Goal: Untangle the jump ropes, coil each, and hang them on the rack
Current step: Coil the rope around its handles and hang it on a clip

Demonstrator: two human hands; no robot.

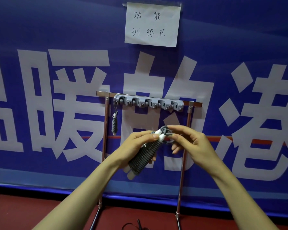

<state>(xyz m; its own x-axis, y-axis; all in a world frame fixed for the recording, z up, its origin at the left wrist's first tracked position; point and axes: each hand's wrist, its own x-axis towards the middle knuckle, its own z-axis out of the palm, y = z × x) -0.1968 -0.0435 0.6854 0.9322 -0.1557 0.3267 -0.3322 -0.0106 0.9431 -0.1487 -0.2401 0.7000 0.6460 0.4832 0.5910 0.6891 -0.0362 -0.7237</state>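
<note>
My left hand (136, 143) grips a coiled grey jump rope (144, 156), its cord wound tightly around the white handles. My right hand (188, 140) pinches the loose grey loop at the top of that coil, just below the rack. The grey hook rack (148, 102) sits on a metal frame's top bar, a little above my hands. Another coiled grey rope (114, 122) hangs from the leftmost hook. A dark rope (135, 225) lies on the red floor at the bottom edge, partly cut off.
The metal frame (184, 146) stands on thin legs in front of a blue banner with large white characters. A white paper sign (152, 24) is taped high on the banner. Red floor (23, 213) runs below.
</note>
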